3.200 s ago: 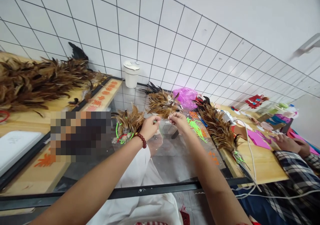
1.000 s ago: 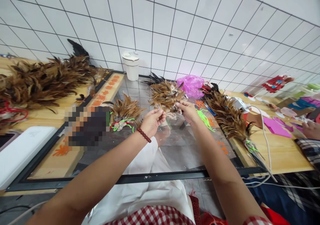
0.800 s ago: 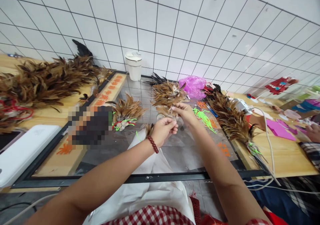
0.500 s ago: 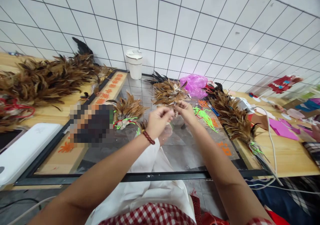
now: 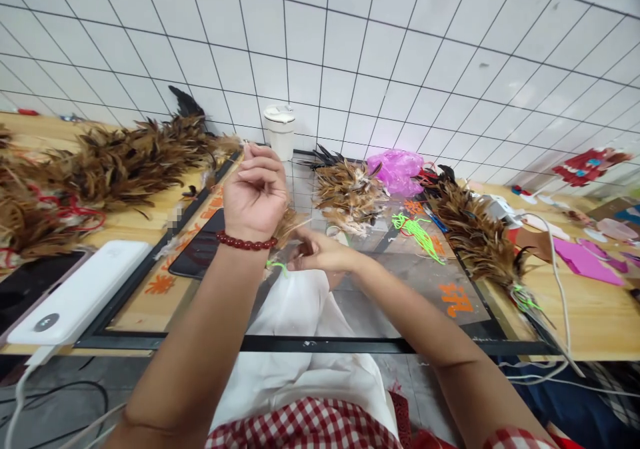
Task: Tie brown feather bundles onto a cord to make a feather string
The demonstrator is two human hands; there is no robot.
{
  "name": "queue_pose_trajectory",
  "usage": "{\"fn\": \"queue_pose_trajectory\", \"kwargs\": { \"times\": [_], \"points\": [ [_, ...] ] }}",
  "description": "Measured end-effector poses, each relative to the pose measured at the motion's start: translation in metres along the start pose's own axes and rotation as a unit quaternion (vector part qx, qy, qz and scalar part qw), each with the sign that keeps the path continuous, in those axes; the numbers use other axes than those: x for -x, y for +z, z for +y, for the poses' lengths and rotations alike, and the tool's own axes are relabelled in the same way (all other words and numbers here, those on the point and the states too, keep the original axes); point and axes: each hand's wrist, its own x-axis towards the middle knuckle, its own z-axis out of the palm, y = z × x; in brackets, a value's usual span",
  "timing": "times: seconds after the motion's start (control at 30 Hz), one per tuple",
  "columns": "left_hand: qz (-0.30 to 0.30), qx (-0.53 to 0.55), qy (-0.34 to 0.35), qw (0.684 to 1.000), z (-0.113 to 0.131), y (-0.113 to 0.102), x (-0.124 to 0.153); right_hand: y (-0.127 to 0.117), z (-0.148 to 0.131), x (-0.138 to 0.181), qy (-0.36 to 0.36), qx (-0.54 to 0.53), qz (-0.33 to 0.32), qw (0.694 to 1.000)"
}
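My left hand (image 5: 255,189) is raised above the glass table, palm toward me. Its fingers are curled shut, and whatever they hold is too thin to make out. A red bead bracelet (image 5: 245,241) circles that wrist. Lower and just to the right, my right hand (image 5: 320,252) pinches a small brown feather bundle (image 5: 291,222), which has a bit of green cord (image 5: 276,266) hanging below it. Behind my hands lies a loose heap of brown feathers (image 5: 350,192).
A large feather pile (image 5: 125,162) covers the wooden table at left, beside a white power bank (image 5: 80,289) and a dark phone (image 5: 200,252). A white cup (image 5: 280,129) and pink bag (image 5: 395,169) stand by the wall. Green cords (image 5: 417,229) and a feather string (image 5: 475,236) lie right.
My left hand has risen up and to the left, away from my right hand. My right hand has come lower and nearer to me with the small bundle.
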Motion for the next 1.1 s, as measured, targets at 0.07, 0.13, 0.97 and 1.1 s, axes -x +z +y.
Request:
{"fn": "queue_pose_trajectory", "kwargs": {
  "times": [0.07,0.13,0.97,1.1],
  "points": [
    [-0.010,-0.007,0.014,1.000,-0.003,-0.001,0.003,0.012,-0.003,-0.004,0.030,-0.142,-0.040,0.989],
    [-0.018,-0.015,0.026,0.999,-0.008,-0.003,0.005,0.020,-0.008,-0.006,0.048,-0.202,-0.031,0.978],
    [0.026,-0.237,0.008,0.971,-0.041,-0.030,0.022,-0.021,-0.002,-0.005,-0.070,0.440,-0.085,0.891],
    [0.009,-0.266,-0.027,0.964,-0.088,-0.017,0.002,-0.005,0.017,0.010,-0.059,0.518,-0.086,0.849]
  ]
}}
